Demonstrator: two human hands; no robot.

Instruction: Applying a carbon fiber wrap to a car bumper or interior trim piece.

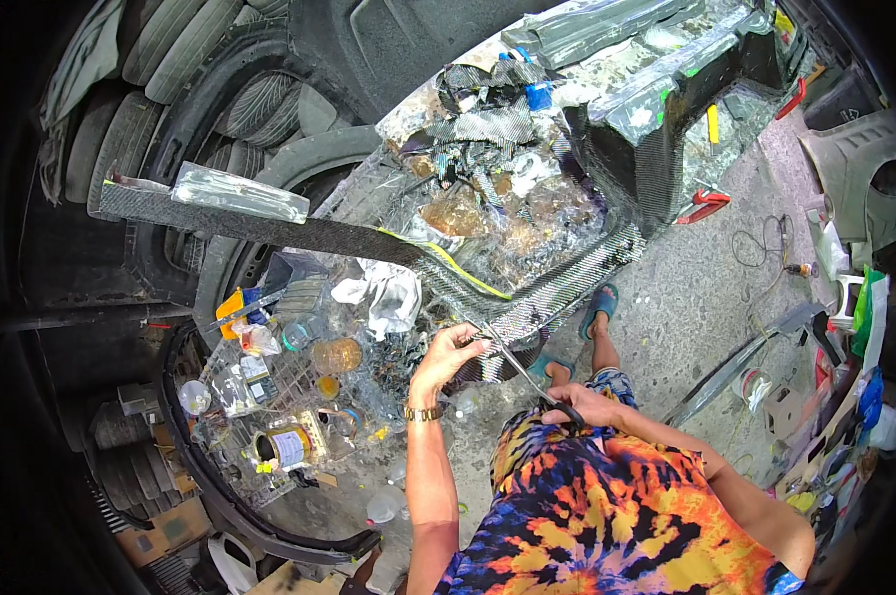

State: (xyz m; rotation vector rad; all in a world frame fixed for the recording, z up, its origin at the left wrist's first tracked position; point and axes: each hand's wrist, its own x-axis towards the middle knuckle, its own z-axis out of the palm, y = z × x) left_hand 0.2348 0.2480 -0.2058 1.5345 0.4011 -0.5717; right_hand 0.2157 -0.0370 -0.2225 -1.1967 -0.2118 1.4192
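My left hand (446,355) pinches the edge of a black-and-silver woven carbon-fibre sheet (567,290) along the near edge of a long angled moulded piece. My right hand (579,407) grips the dark handles of scissors (515,361), whose long blades reach up to the sheet beside my left fingers; whether they are open is hard to tell. A yellow-edged strip (448,263) runs along the piece, and a long dark arm of it (349,237) extends left, with a pale streaked block (239,193) on top.
Stacked tyres (175,50) fill the upper left. Jars, cans (289,446) and crumpled white material (378,302) clutter the lower left beside a curved black part (215,474). Fabric scraps (482,124) and red clamps (706,206) sit farther back. Panels (854,178) and containers line the right side.
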